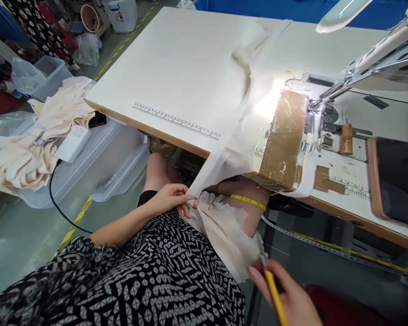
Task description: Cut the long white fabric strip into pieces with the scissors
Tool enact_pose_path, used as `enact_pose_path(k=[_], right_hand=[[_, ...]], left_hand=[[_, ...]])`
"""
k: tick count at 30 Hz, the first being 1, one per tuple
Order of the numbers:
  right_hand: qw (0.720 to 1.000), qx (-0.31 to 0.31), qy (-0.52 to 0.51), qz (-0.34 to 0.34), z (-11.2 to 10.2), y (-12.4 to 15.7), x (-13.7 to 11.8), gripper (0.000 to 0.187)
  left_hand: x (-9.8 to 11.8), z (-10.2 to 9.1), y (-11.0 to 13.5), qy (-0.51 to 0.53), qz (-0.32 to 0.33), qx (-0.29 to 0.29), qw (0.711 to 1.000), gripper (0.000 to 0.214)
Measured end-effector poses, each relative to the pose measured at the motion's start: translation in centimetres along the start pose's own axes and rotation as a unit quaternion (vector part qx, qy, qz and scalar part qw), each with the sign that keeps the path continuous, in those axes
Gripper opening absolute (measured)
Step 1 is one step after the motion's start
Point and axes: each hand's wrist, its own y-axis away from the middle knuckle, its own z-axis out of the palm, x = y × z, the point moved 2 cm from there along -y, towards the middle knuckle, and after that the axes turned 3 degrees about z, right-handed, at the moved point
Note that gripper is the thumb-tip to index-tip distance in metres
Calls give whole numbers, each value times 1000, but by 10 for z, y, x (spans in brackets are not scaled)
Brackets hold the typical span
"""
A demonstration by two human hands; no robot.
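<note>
My left hand (172, 199) pinches the edge of a pale cream fabric piece (221, 158), which runs up over the table edge and across the tabletop. More cream fabric (227, 226) with a wavy edge lies gathered over my lap. Low on the right, my right hand (282, 290) is closed around a slim yellow tool (275, 296) with a metal tip; motion blur hides its exact kind. Its tip is close to the lower edge of the lap fabric, and whether they touch I cannot tell.
A sewing machine (326, 113) stands right, with a brown taped block (282, 145) in front. A phone (397, 181) lies at the table's right edge. Left, fabric pieces (27, 163) and a white power bank (74, 142) rest on a plastic bin (98, 167). A tape measure (248, 200) crosses my leg.
</note>
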Motion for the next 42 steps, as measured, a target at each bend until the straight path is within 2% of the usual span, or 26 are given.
enact_pose_path(k=[2, 5, 9, 12, 17, 23, 25, 30, 34, 42], right_hand=[[992, -113, -29, -38, 17, -28, -23, 36], [975, -210, -20, -74, 29, -64, -54, 41], [950, -302, 6, -84, 31, -92, -72, 46], [941, -329, 17, -79, 33, -101, -74, 49], [944, -305, 68, -108, 35, -109, -77, 47], [949, -193, 194, -157, 28, -110, -92, 43], [946, -173, 220, -164, 28, -110, -95, 42], [946, -155, 229, -171, 29, -110, -93, 43], [947, -166, 218, -168, 29, -110, -89, 43], [930, -136, 279, -195, 35, -112, -102, 38]], left_hand=[[0, 0, 3, 18, -5, 8, 1000, 45], [-1, -1, 8, 28, -10, 12, 999, 42], [-3, -6, 12, 31, -21, 22, 999, 44], [-4, -8, 13, 39, -29, 31, 998, 45], [-4, -10, 12, 48, -46, 31, 997, 45], [-5, -11, 11, 61, -64, 28, 996, 46], [-5, -11, 12, 63, -65, 25, 996, 46], [-4, -11, 14, 58, -66, 23, 996, 46], [-4, -11, 14, 53, -64, 11, 996, 43], [-4, -11, 16, 41, -69, 17, 997, 47]])
